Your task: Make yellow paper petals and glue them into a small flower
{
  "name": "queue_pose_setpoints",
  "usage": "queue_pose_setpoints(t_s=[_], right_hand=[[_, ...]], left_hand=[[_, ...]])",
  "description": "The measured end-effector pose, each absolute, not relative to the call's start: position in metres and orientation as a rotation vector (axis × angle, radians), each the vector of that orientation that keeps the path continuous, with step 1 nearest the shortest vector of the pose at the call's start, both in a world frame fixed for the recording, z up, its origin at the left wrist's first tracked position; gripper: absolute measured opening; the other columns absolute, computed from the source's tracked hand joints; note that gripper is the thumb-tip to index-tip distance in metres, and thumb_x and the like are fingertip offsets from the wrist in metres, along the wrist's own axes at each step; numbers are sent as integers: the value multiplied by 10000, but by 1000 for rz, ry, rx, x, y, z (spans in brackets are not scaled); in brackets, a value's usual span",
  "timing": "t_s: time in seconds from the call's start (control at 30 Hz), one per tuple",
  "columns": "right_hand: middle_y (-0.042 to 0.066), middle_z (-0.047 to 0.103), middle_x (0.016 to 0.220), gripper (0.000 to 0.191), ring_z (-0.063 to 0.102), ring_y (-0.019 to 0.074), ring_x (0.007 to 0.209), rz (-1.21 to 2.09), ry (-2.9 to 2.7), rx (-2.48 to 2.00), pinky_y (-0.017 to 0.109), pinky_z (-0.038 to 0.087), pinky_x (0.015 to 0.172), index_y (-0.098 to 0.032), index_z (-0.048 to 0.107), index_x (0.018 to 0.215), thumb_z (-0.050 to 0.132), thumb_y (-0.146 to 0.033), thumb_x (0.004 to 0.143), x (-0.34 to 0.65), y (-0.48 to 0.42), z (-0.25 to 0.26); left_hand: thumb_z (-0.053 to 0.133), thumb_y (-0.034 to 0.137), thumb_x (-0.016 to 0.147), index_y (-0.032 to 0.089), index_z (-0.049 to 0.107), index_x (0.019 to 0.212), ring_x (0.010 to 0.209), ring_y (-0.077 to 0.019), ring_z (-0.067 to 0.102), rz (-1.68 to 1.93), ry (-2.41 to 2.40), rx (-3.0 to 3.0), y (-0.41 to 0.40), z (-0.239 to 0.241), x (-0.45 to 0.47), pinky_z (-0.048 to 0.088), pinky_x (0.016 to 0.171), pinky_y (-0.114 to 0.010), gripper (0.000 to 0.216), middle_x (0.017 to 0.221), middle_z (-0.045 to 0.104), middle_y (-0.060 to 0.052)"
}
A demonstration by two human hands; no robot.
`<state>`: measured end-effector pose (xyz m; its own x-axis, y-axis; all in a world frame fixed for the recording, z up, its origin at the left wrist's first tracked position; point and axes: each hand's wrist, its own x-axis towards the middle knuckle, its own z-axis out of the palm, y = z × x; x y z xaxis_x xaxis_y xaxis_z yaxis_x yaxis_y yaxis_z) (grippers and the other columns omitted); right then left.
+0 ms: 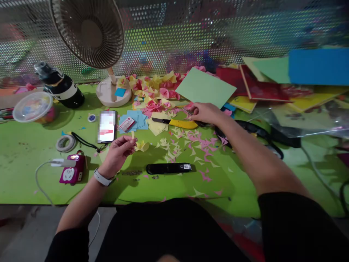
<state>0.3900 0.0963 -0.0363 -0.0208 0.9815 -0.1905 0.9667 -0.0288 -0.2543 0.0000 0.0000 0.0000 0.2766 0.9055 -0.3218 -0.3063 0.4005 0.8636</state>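
The left hand [122,147] has thumb and finger pinched on a yellow paper strip [133,135] above the table [229,182], folded yellow paper [142,146] just beside; a light pinch should avoid crushing either. The right hand [203,111] has its fingers together on a thin metal tool [186,111], best steered clear of the knife [183,124] nearby, blade over pale squares [158,127]

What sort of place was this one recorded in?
Probably a papercraft workbench, perhaps in a small workshop: folded paper shapes lie heaped at the back, cut paper scraps litter the green tabletop, and a yellow-handled knife lies nearby.
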Motion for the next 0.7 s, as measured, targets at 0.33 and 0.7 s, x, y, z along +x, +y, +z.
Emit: queue_pose_setpoints(t_s=[0.33, 0.7], right_hand=[[51, 751, 1000, 282, 675, 224, 816, 678, -2327, -1969, 304, 469, 632, -243, 714, 1016, 637, -359, 772, 375, 33, -5], [183, 734, 974, 223, 675, 291, 874, 317, -2213, -2505, 303, 403, 637, -130, 726, 920, 673, -276, 761, 339, 110, -22]], left_hand=[[874, 275, 661, 157, 693, 787, 544, -35, 569, 893, 954, 773, -1, -2, 1, 444, 535, -145, 251, 709, 683, 19], [887, 309, 640, 153, 691, 767, 527, -37, 571, 869, 969, 792, -4, -2, 6, 441, 537, -151, 281, 673, 676, 27]])
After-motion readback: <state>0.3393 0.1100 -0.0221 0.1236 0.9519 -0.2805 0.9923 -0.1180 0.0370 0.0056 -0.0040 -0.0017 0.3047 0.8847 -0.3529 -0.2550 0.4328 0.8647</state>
